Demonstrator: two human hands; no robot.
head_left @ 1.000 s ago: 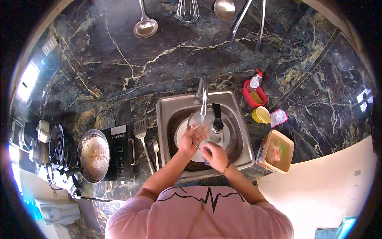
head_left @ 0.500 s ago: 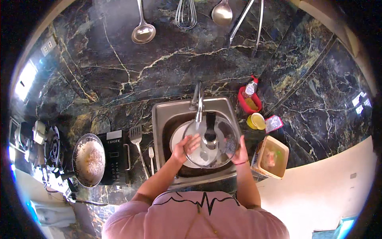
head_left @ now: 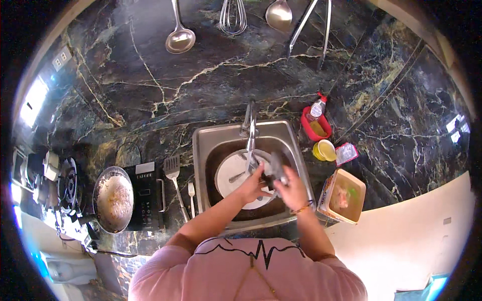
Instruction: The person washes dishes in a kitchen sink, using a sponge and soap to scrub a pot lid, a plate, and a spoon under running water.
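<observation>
Both my hands are over a steel sink. My right hand grips a dark utensil under the faucet. From the left, my left hand closes its fingers on the same utensil. Below them a white plate lies in the basin with a small piece of cutlery on it. The hands hide the utensil's lower end.
Left of the sink lie a metal spatula and a fork, beside a frying pan of food on a black cooktop. To the right stand a red tray with a bottle, a yellow cup and a plastic tub. Ladles and a whisk hang above.
My right hand left the plate's right side and came back to the dark utensil. Both hands now meet on it, and the utensil lies more tilted than before.
</observation>
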